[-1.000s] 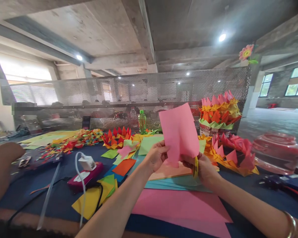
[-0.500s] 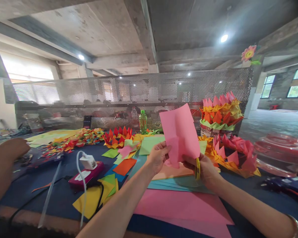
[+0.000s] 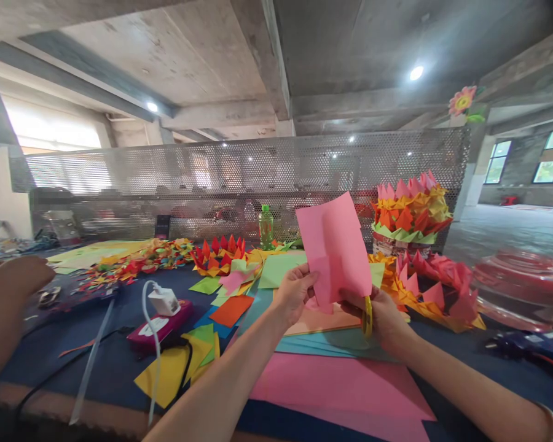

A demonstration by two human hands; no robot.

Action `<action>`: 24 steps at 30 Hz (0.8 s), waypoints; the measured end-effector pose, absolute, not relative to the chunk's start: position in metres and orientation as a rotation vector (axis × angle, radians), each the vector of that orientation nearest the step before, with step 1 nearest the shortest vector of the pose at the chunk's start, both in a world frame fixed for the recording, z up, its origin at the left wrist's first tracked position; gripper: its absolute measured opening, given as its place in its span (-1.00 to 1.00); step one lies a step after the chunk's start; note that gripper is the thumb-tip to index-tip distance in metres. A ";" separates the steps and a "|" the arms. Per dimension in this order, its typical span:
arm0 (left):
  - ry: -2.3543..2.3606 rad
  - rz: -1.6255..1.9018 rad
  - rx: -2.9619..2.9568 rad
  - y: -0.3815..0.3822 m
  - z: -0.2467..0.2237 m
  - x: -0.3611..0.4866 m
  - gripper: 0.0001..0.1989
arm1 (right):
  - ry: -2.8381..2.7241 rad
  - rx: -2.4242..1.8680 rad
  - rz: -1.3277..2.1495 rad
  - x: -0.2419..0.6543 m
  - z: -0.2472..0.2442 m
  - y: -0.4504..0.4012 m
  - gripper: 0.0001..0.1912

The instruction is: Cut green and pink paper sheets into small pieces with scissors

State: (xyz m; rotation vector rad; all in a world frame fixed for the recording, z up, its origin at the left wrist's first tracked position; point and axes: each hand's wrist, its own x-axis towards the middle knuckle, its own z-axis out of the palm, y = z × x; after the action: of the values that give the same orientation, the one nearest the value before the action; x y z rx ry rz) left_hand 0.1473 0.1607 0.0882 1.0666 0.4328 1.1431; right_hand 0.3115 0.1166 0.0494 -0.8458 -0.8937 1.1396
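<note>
A sheet of pink paper [image 3: 334, 239] is held up, tilted, over the table. My left hand [image 3: 295, 291] pinches its lower left edge between thumb and fingers. At the lower right edge, my right hand [image 3: 382, 316] is closed round scissors with yellow handles [image 3: 367, 316]; their blades are hidden by the paper and fingers. Beneath my hands lies a stack of coloured sheets, with peach paper [image 3: 313, 322] over blue paper [image 3: 336, 344]. Nearest to me is a larger pink sheet [image 3: 336, 383].
Folded paper crowns [image 3: 435, 285] and a clear jar [image 3: 518, 288] stand at right. A purple power strip [image 3: 159, 328] with a white charger [image 3: 163, 301] lies at left, near yellow sheets [image 3: 161, 371]. Another person's hand [image 3: 21, 282] is at far left. Behind are a green bottle [image 3: 266, 227] and a perforated metal screen [image 3: 258, 166].
Almost nothing differs. My hands, the pink paper and the scissors keep nearly the same place; the other person's hand at far left has shifted slightly.
</note>
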 end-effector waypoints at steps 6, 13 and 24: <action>0.454 1.155 1.064 0.158 0.090 0.148 -0.72 | -0.907 -0.856 1.135 0.311 0.049 0.116 -0.63; 0.445 1.133 0.986 0.158 0.085 0.149 -0.65 | -0.934 -0.849 1.151 0.309 0.046 0.117 -0.65; 0.541 1.222 0.990 0.160 0.081 0.153 -0.67 | -1.000 -0.873 1.232 0.305 0.050 0.111 -0.64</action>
State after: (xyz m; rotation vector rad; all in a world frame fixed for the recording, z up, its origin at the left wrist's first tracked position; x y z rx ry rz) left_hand 0.1525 0.1597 0.0814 0.9896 0.5413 1.2223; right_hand 0.3055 0.1106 0.0502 -0.8730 -1.0003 1.2324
